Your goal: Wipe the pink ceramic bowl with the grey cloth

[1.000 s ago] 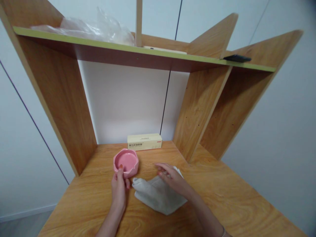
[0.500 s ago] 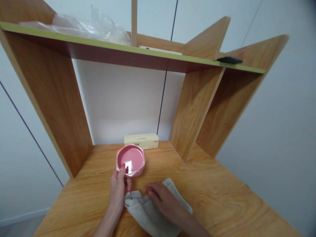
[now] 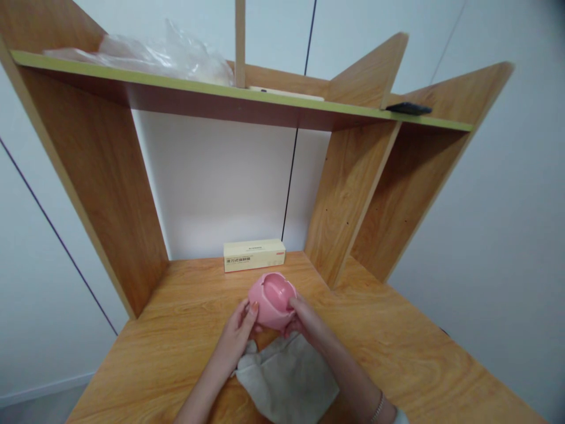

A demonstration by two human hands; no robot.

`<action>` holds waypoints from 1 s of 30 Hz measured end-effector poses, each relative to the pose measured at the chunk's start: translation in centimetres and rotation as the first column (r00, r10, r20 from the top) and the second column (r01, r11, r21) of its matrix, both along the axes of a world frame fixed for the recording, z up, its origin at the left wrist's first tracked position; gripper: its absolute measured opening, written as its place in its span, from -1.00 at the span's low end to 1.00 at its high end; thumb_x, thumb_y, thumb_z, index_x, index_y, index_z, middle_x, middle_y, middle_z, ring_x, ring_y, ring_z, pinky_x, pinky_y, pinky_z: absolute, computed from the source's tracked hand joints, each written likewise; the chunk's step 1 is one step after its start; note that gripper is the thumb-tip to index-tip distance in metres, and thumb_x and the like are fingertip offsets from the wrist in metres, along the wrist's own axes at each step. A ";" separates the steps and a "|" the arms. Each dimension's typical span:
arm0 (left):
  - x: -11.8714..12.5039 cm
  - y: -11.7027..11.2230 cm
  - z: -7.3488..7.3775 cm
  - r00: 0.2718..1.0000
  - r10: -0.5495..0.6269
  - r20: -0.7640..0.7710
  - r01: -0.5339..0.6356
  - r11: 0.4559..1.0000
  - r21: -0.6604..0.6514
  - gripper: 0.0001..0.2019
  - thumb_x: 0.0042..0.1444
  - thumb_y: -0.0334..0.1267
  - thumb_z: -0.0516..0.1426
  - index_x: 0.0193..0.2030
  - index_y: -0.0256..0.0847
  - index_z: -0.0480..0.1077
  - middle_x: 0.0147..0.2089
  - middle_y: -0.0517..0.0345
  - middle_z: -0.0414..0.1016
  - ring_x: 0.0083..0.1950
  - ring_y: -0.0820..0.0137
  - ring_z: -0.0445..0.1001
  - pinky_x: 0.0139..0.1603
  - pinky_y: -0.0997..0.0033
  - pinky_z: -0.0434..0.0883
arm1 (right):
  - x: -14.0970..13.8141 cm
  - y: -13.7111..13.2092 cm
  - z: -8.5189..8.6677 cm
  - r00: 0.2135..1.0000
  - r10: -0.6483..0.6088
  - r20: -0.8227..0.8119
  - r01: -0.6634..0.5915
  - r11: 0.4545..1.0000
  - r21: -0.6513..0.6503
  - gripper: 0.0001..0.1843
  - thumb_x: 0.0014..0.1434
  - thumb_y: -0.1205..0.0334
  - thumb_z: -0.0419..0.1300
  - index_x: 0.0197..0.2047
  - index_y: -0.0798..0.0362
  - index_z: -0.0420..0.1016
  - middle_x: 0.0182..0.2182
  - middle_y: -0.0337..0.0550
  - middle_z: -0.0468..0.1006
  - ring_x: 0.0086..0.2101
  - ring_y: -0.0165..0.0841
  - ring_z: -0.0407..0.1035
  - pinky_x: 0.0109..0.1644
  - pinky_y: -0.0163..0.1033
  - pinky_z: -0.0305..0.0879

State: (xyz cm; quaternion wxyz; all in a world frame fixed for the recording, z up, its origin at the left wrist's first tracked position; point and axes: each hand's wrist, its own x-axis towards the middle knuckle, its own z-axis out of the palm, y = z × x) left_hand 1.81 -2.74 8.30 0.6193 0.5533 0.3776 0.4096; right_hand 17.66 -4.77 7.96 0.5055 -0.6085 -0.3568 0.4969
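A glossy pink ashtray point(image 3: 270, 313), a faceted bowl with small notches in its rim, is held tilted above the desk. On its left side my left hand point(image 3: 239, 331) is closed, thumb against the outer wall. My right hand point(image 3: 305, 321) grips the right side, with the thumb over the rim and the other fingers partly hidden beneath. Below both hands lies a crumpled grey cloth point(image 3: 289, 380) on the desk. One corner of it reaches up close to my left hand; whether the fingers touch it I cannot tell.
A cream box point(image 3: 255, 256) stands at the back of the wooden desk point(image 3: 176, 347). Overhead runs a shelf point(image 3: 176, 94) carrying a clear plastic bag point(image 3: 163, 56) and a dark flat object point(image 3: 409, 108). Upright wooden panels point(image 3: 353, 200) flank the back.
The ashtray has moved right and been turned, now showing its deeper hollow. My right hand has left the cloth and taken hold of the ashtray's right side.
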 end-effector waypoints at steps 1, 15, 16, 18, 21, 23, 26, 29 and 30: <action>-0.3 0.3 0.0 1.000 0.013 -0.008 -0.013 0.999 0.038 -0.46 -0.12 0.13 0.10 -0.12 -0.28 0.33 -0.19 0.03 0.47 -0.38 0.40 0.45 -0.38 0.46 0.37 | 0.8 0.1 -0.2 1.000 -0.030 0.005 0.031 0.999 -0.012 -0.53 -0.05 0.31 -0.08 -0.01 0.15 0.15 -0.75 -0.31 0.37 -0.74 -0.36 0.31 -0.72 -0.34 0.25; -5.3 2.2 -4.0 0.791 0.041 -0.611 0.288 0.855 0.430 -0.39 -0.32 -0.65 -0.13 -0.12 -0.18 0.40 -0.07 0.09 0.42 -0.01 0.32 0.31 0.07 0.25 0.16 | 7.3 0.7 -2.6 0.936 -0.328 0.127 0.340 0.936 -0.088 -0.49 0.04 0.23 -0.09 0.09 0.13 0.05 -0.86 -0.35 0.30 -0.78 -0.30 0.31 -0.76 -0.35 0.20; -5.4 2.1 -3.9 0.773 0.045 -0.633 0.304 0.849 0.431 -0.39 -0.31 -0.66 -0.13 -0.10 -0.17 0.39 -0.07 0.09 0.42 -0.02 0.32 0.31 0.05 0.24 0.17 | 7.4 0.7 -2.7 0.934 -0.331 0.132 0.344 0.935 -0.088 -0.49 0.04 0.23 -0.08 0.10 0.12 0.05 -0.86 -0.35 0.31 -0.78 -0.30 0.31 -0.75 -0.34 0.21; -5.4 2.0 -3.7 0.757 0.061 -0.650 0.306 0.846 0.436 -0.42 -0.24 -0.64 -0.11 -0.09 -0.16 0.39 -0.10 0.07 0.41 -0.05 0.30 0.31 0.01 0.23 0.19 | 7.4 0.7 -2.7 0.931 -0.336 0.142 0.350 0.933 -0.086 -0.48 0.04 0.22 -0.07 0.10 0.11 0.06 -0.85 -0.35 0.31 -0.77 -0.31 0.31 -0.74 -0.33 0.22; -5.2 2.0 -3.7 0.761 0.085 -0.643 0.281 0.851 0.444 -0.53 -0.17 -0.57 -0.05 -0.12 -0.15 0.40 -0.19 0.07 0.41 -0.12 0.28 0.33 -0.05 0.24 0.23 | 7.3 0.6 -2.8 0.928 -0.338 0.154 0.353 0.932 -0.081 -0.51 0.04 0.22 -0.07 0.08 0.11 0.09 -0.85 -0.34 0.33 -0.77 -0.31 0.31 -0.75 -0.33 0.22; -4.9 2.0 -3.9 0.768 0.081 -0.635 0.278 0.852 0.444 -0.58 -0.16 -0.53 0.00 -0.14 -0.16 0.42 -0.24 0.07 0.41 -0.16 0.28 0.34 -0.09 0.26 0.25 | 7.2 0.6 -2.8 0.928 -0.337 0.161 0.352 0.933 -0.075 -0.54 0.05 0.23 -0.08 0.05 0.12 0.13 -0.85 -0.33 0.33 -0.78 -0.32 0.30 -0.76 -0.35 0.20; -4.3 2.1 -4.3 0.773 0.087 -0.628 0.263 0.857 0.442 -0.64 -0.14 -0.50 0.02 -0.18 -0.19 0.44 -0.31 0.07 0.42 -0.21 0.28 0.36 -0.14 0.29 0.26 | 7.2 0.6 -2.9 0.926 -0.336 0.172 0.352 0.933 -0.071 -0.60 0.06 0.24 -0.10 -0.01 0.15 0.19 -0.86 -0.32 0.31 -0.78 -0.32 0.30 -0.78 -0.36 0.18; -3.9 2.1 -4.5 0.784 0.130 -0.607 0.202 0.871 0.447 -0.69 -0.09 -0.46 -0.01 -0.23 -0.23 0.45 -0.34 0.07 0.43 -0.23 0.29 0.37 -0.15 0.29 0.27 | 7.2 0.7 -3.1 0.922 -0.339 0.187 0.356 0.932 -0.069 -0.62 0.06 0.24 -0.09 -0.04 0.13 0.20 -0.87 -0.34 0.29 -0.79 -0.32 0.29 -0.79 -0.37 0.16; -3.7 2.1 -4.5 0.791 0.146 -0.594 0.179 0.874 0.452 -0.71 -0.07 -0.44 -0.02 -0.23 -0.24 0.44 -0.33 0.07 0.44 -0.23 0.29 0.38 -0.14 0.29 0.27 | 7.2 0.8 -3.1 0.921 -0.340 0.192 0.358 0.931 -0.066 -0.63 0.06 0.25 -0.09 -0.04 0.12 0.20 -0.87 -0.35 0.29 -0.80 -0.33 0.28 -0.80 -0.38 0.14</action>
